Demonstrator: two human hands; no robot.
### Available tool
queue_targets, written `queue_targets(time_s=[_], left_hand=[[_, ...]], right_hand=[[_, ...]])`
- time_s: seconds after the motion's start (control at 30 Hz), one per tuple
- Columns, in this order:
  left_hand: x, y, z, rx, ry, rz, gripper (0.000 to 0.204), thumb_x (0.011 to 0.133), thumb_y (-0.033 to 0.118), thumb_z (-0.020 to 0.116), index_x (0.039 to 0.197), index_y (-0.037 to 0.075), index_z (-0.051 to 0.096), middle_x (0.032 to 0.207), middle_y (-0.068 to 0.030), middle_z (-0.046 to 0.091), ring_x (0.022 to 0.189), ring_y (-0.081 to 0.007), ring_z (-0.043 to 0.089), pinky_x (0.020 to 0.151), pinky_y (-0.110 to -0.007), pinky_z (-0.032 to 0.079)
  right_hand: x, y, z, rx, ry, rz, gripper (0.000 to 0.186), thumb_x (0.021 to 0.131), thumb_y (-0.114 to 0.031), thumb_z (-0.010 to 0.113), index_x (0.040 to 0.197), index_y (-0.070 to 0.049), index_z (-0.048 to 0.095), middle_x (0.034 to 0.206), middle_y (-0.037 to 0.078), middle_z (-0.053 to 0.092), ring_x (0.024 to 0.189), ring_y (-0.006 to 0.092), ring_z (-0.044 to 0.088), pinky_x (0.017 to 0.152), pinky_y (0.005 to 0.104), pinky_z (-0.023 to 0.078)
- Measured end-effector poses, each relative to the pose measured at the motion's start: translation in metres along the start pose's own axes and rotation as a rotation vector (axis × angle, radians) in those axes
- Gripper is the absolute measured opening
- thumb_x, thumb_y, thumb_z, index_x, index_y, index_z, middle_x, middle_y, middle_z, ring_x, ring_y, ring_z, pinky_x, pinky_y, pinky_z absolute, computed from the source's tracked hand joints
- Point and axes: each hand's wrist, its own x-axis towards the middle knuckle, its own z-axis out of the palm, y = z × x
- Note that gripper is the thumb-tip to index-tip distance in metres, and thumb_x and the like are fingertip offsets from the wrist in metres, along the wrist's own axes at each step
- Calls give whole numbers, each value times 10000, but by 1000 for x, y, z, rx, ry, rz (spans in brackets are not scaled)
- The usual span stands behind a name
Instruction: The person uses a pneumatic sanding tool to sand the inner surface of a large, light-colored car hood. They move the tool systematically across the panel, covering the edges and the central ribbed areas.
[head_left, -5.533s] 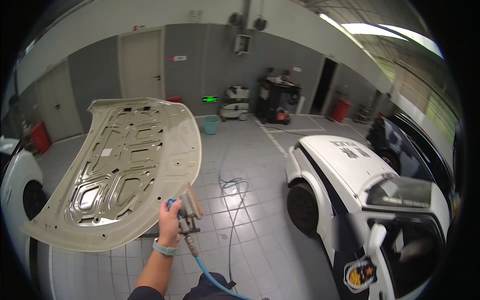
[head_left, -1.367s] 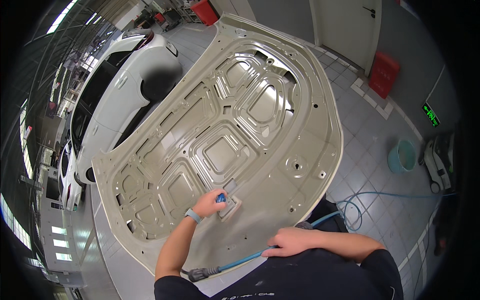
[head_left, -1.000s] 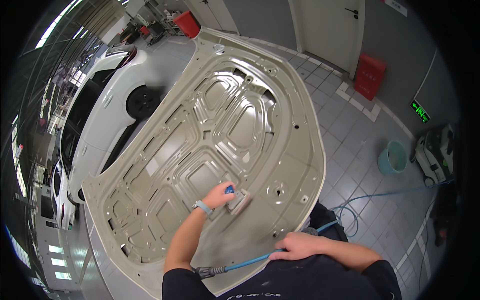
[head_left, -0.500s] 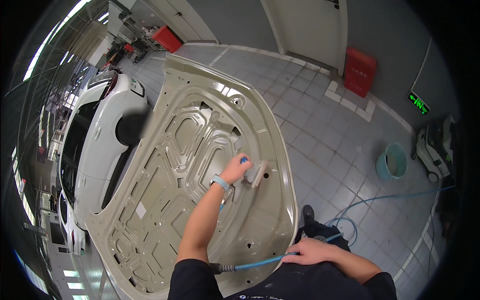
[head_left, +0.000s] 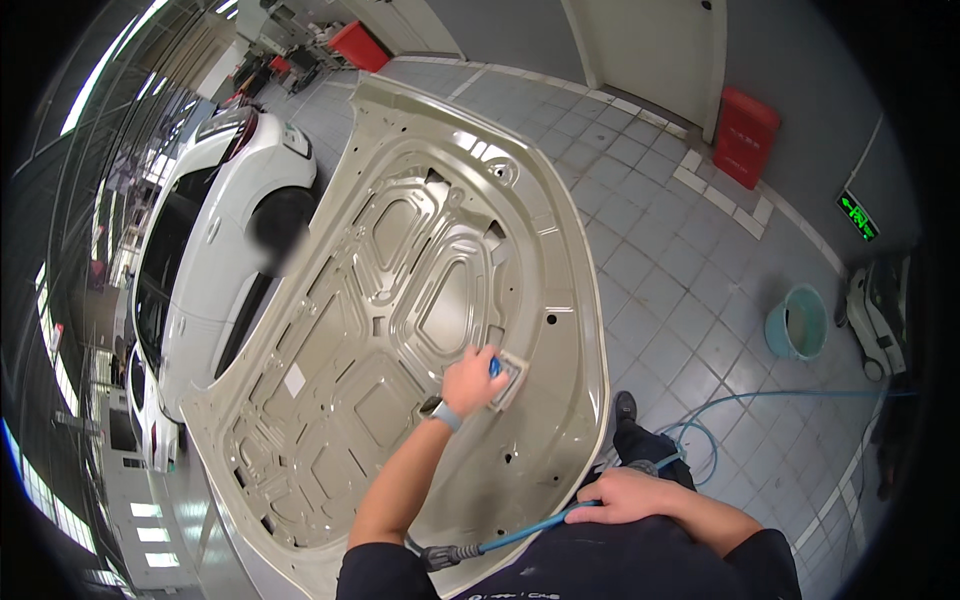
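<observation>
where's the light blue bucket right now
In the head view it's at the right: the light blue bucket stands on the tiled floor, just left of the pale wheeled machine and right of the beige hood.

Your left arm (head_left: 400,480) stretches toward the far side, slanting rightward, its left hand (head_left: 470,382) closed in a grip, back upward. Your right forearm (head_left: 715,518) crosses leftward near your waist; your right hand (head_left: 632,496) lies nearer, back up, fingers curled.

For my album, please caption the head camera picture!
Left hand holds a sander on a beige car hood; right hand holds a blue hose.
</observation>
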Motion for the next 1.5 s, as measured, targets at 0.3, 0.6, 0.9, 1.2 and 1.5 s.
queue_targets(time_s=[0.3,0.6,0.9,1.2,1.5], left_hand=[[-174,-84,-4,-103,-264,-8,406,886,387,674,1201,131,660,1095,-136,637,899,-365,677,807,-471,560],[-48,-67,14,-623,-274,-22,292,908,265,715,1117,71,654,926,-29,616,858,-147,568,789,-333,508],[166,28,0,-474,104,80,365,891,332,701,1107,40,669,845,-140,685,814,-265,662,773,-393,531],[56,8,1,-270,-63,84,384,881,356,696,1129,65,665,1040,-199,690,976,-369,670,884,-439,531],[-141,-83,11,-182,-244,-24,398,884,430,629,1166,150,641,1073,-184,636,988,-409,655,872,-503,526]], right_hand=[[29,-1,54,-10,-31,-128,612,1024,-595,590,946,-11,758,809,221,704,800,435,688,722,488,550],[9,7,35,61,98,-65,633,1018,-621,576,898,-22,745,710,212,669,720,438,672,672,492,536],[-21,19,7,79,199,87,613,1016,-624,584,886,-49,753,661,174,657,645,402,660,617,473,512],[-3,11,26,54,99,-15,554,1024,-578,612,878,-56,728,616,164,620,607,386,644,583,470,491],[49,-14,100,-31,-132,-181,583,1027,-550,608,952,10,748,880,241,712,856,441,697,771,494,555]])
